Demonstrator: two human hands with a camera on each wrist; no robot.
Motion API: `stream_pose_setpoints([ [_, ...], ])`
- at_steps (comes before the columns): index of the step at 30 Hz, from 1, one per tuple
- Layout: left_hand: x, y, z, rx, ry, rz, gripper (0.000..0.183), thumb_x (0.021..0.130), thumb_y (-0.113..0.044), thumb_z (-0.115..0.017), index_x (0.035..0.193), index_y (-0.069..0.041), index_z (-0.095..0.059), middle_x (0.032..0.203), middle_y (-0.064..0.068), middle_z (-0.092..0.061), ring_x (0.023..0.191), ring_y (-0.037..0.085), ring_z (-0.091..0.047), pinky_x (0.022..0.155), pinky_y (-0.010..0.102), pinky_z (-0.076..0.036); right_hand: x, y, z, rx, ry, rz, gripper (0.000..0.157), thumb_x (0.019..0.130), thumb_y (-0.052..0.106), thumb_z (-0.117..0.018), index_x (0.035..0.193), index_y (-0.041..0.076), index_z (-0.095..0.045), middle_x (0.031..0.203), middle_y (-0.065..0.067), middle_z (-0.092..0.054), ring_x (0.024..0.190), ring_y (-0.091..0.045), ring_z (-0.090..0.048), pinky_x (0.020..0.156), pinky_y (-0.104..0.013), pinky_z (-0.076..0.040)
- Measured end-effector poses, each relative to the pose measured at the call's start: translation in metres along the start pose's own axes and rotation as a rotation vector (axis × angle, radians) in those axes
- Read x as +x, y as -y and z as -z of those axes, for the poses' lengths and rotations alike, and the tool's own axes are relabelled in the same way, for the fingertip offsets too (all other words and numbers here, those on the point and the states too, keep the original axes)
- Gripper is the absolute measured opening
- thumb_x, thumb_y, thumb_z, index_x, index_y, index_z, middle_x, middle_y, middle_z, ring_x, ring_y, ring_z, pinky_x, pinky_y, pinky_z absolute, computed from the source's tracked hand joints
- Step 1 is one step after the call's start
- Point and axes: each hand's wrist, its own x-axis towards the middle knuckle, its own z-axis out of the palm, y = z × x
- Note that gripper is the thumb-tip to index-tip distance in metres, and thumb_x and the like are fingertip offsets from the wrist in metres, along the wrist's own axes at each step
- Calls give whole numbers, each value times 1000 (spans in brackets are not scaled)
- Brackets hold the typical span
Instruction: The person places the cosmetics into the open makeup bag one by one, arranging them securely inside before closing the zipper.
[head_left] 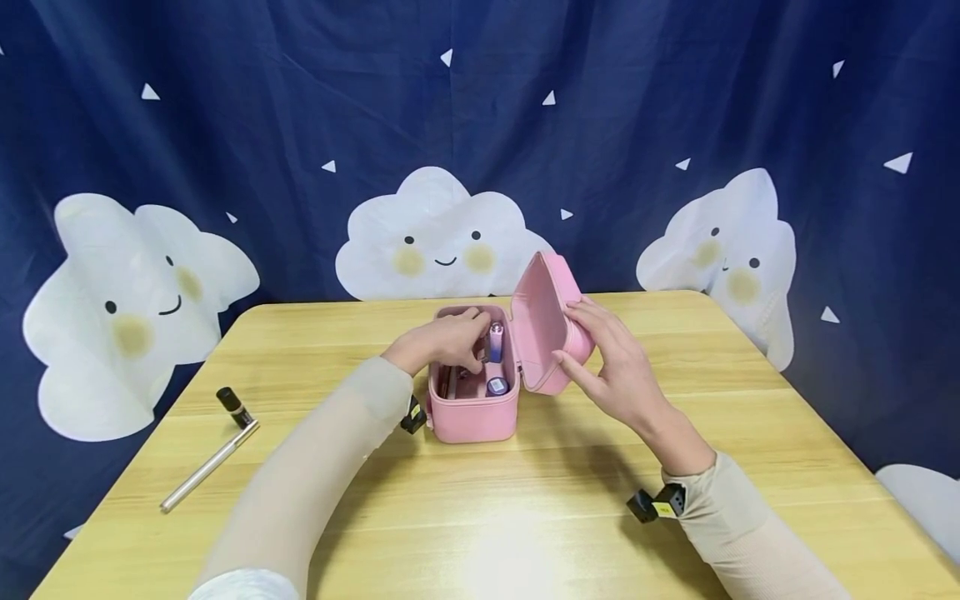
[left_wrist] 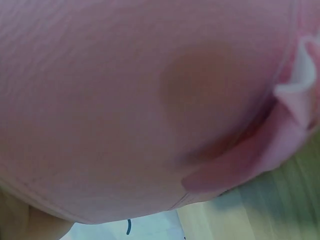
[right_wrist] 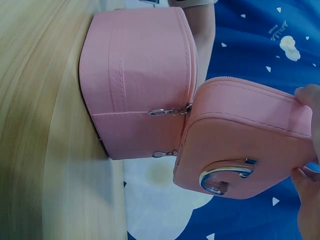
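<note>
A pink cosmetic case (head_left: 476,419) stands on the table with its lid (head_left: 579,342) swung out to the right. My left hand (head_left: 447,337) reaches down inside the case, fingers bent among the items; I cannot tell whether it grips one. A pink-and-blue tube (head_left: 496,342) is beside those fingers, and a small round-topped container (head_left: 497,386) sits in the near right corner. My right hand (head_left: 618,367) holds the lid's outer edge between thumb and fingers. In the right wrist view the lid shows a handle (right_wrist: 227,175). The left wrist view is filled by the case's side wall (left_wrist: 125,110).
At the left of the table lie a black-capped cosmetic bottle (head_left: 234,407) and a slim silver pen-like stick (head_left: 210,467), end to end. Zipper pulls (right_wrist: 162,112) hang at the case's rim. A dark blue curtain (head_left: 480,108) with clouds hangs behind the table (head_left: 600,533).
</note>
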Motion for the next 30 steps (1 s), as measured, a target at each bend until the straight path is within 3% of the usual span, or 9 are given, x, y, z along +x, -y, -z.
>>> stream_pose_setpoints([
  [4,4,-2,-2,31,17,13,68,80,-31,-79,135,-9,-44,130,12,-47,103,24,-57,89,37,-51,0,0,0,3,2,-5,60,94,50,-58,131,3,-58,134,-13,-57,131,-31,-47,111,-41,-35],
  [14,14,-11,-3,18,107,68,88,81,-31,-78,148,-2,-28,144,19,-38,121,29,-51,102,40,-44,-1,0,1,1,7,-4,60,94,50,-58,131,3,-58,133,-13,-58,130,-32,-48,111,-41,-35],
  [21,17,-12,-4,1,131,61,74,85,-24,-75,140,0,-32,124,15,-55,110,24,-57,98,35,-46,0,1,1,4,8,-1,59,94,48,-59,131,2,-58,133,-13,-58,130,-33,-47,111,-42,-35],
  [25,17,-13,-5,4,132,67,78,84,-26,-76,142,2,-31,124,17,-54,111,25,-56,98,36,-47,0,1,1,1,8,-2,59,94,48,-59,131,3,-58,133,-13,-58,130,-33,-48,111,-42,-35],
  [30,17,-12,-7,-22,134,86,69,85,-25,-76,135,-2,-35,120,17,-56,107,26,-58,93,37,-50,0,1,1,-5,12,-13,60,94,50,-58,132,3,-58,134,-12,-57,131,-31,-47,110,-42,-36],
])
